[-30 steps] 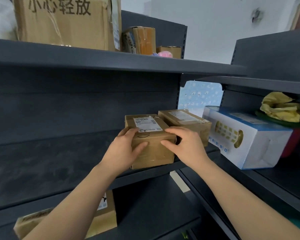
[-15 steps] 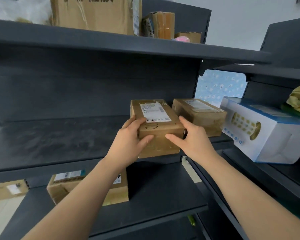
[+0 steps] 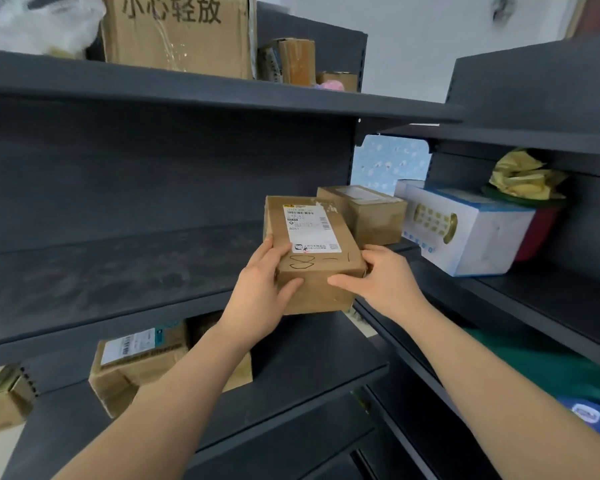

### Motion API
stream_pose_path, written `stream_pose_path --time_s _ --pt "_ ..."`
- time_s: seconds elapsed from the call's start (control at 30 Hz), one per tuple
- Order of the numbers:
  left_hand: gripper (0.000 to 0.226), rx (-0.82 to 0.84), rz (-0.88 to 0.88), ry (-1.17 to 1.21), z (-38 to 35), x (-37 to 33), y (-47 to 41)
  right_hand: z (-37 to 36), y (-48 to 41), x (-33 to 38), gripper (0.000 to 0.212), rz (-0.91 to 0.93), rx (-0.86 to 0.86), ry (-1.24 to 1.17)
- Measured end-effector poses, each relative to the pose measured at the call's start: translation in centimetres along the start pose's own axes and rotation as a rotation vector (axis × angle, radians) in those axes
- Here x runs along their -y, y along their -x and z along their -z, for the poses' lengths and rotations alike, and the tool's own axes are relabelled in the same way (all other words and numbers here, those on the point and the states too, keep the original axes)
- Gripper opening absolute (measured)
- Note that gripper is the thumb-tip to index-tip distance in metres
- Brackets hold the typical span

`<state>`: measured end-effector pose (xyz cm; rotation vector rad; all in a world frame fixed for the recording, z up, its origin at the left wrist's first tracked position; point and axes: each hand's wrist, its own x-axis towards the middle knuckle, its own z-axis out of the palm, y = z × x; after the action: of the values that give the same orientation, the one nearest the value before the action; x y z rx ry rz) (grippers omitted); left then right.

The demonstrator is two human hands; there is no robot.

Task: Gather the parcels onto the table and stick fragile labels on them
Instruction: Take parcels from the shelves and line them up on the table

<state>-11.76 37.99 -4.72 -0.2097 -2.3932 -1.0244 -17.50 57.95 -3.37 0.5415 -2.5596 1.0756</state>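
dark shelving (image 3: 118,271), "小心轻放" carton (image 3: 177,32) on top, white-labelled parcel (image 3: 312,237) below

Both hands grip a brown parcel (image 3: 312,258) at the dark shelf (image 3: 118,271) edge, left hand (image 3: 262,292) on its left side, right hand (image 3: 385,282) on its right, second brown parcel (image 3: 368,213) just behind, white-blue box (image 3: 465,230) farther right.

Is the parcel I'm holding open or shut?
Shut. The parcel has a flat, closed top under its label; left hand and right hand grip its near end.
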Motion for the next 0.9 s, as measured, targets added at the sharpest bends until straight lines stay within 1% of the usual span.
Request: stream_pose_path --time_s 0.17,0.43,0.57,0.8,0.9 --pt "0.059 0.073 -0.080 0.083 1.4 -0.7 2.6 0.9 5.6 2.5 0.043 -0.030 -0.135 0.026" --pt "0.060 0.264 -0.200 0.236 0.1 -5.0 7.7 4.3 16.9 4.9 0.049 -0.222 -0.335 0.105" --pt "0.060 0.365 -0.295 0.297 -2.2 -8.9 10.5 7.6 23.0 5.2 0.049 -0.347 -0.422 0.157" --pt "0.060 0.563 -0.467 0.451 -6.6 -17.8 17.5 14.4 35.3 5.6 0.048 -0.568 -0.541 0.341" --pt "0.061 0.655 -0.486 0.502 -8.4 -22.4 21.4 17.4 41.3 6.1 0.052 -0.666 -0.582 0.414"
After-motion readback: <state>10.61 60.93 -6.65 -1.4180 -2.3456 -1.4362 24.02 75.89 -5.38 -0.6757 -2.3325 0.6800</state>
